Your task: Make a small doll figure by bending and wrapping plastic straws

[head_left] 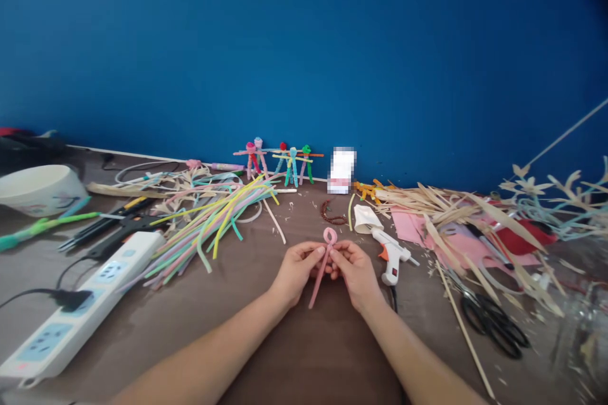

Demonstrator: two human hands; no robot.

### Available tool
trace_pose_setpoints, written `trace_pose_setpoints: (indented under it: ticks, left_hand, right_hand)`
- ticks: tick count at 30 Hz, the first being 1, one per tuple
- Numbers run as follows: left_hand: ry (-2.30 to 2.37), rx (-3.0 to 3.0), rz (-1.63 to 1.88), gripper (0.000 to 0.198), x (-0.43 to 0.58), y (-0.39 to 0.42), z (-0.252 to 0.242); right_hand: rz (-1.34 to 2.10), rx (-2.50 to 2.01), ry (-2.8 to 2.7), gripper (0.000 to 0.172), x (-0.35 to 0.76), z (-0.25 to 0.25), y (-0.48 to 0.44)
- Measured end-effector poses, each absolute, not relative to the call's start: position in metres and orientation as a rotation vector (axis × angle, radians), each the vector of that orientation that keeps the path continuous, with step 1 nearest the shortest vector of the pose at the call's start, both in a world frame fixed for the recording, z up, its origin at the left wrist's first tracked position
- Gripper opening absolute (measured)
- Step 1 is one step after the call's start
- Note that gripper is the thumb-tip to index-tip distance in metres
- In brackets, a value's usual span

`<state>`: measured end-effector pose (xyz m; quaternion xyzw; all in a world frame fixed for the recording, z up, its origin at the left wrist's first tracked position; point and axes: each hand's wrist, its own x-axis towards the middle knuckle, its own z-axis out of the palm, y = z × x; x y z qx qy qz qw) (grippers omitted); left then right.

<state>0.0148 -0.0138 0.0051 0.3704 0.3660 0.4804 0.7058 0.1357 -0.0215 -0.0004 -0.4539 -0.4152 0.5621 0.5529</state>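
Observation:
A pink pipe cleaner (329,236) is bent into a small loop at its top, with a tail hanging down toward me. My left hand (300,266) pinches it from the left, thumb and fingers just below the loop. From the other side my right hand (352,267) grips the same spot between thumb and forefinger. Both hands meet above the middle of the brown table. Close to my right hand lies a white hot glue gun (392,253). Behind my hands, several pipe cleaner figures (292,164) lean by the blue wall.
Loose coloured pipe cleaners (213,215) spread to the left, beside a white power strip (85,307) and a white bowl (40,190). A phone-like blurred object (341,169) stands at the wall. On the right lie dried strips (441,205), pink paper (408,226) and black-handled scissors (494,323).

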Motion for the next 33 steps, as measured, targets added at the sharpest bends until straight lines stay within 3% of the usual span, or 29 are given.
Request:
trace_pose_setpoints:
  ticks: [14,23,33]
  left_hand:
    - [0.87,0.893,1.089,0.022,0.01,-0.012,0.004]
    - [0.77,0.927,0.749,0.019,-0.007,0.0,0.012]
    - [0.681,0.976,0.634,0.021,-0.006,0.0,0.01]
  right_hand:
    - [1.436,-1.02,-0.94,0.022,0.138,0.001,-0.022]
    - [1.475,-1.052,-0.959,0.021,0.144,-0.001,-0.022]
    - [1.49,-1.2,-1.17,0.02,0.145,0.005,-0.023]
